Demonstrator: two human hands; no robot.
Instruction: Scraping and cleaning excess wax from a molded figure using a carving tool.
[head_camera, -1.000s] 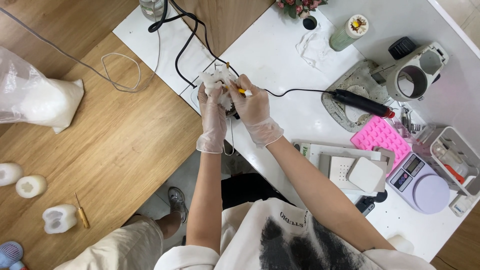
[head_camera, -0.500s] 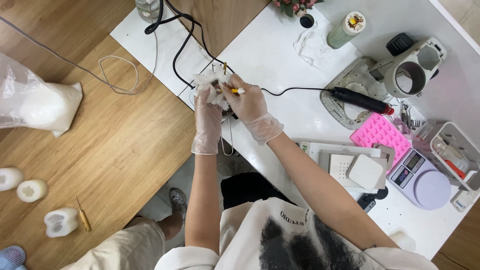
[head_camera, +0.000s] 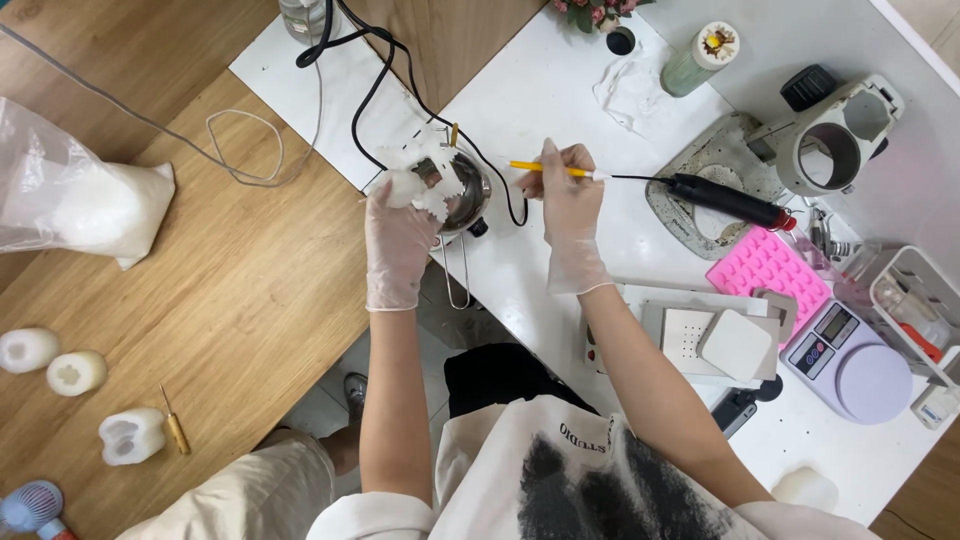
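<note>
The left hand, in a thin clear glove, has its grip closed around a small white wax piece with ragged thin flakes. The piece sits at the fingertips, at the top of the hand. Just to the right of this grip, touching the flakes, stands a small round metal pot on the white surface; its wire handle hangs down beside the left wrist.

The right hand, also gloved, holds a thin yellow stick tool in a narrow pinch of thumb and fingers. The yellow end points left from the grip, toward the pot, but stays apart from the wax piece. To the right of this grip lies a black pen-shaped electric tool with a red tip, and its black cable runs behind the pot. Farther right of the hand is a pink silicone mould. Well left of the left hand lies a clear plastic bag of white wax on the wooden surface.
</note>
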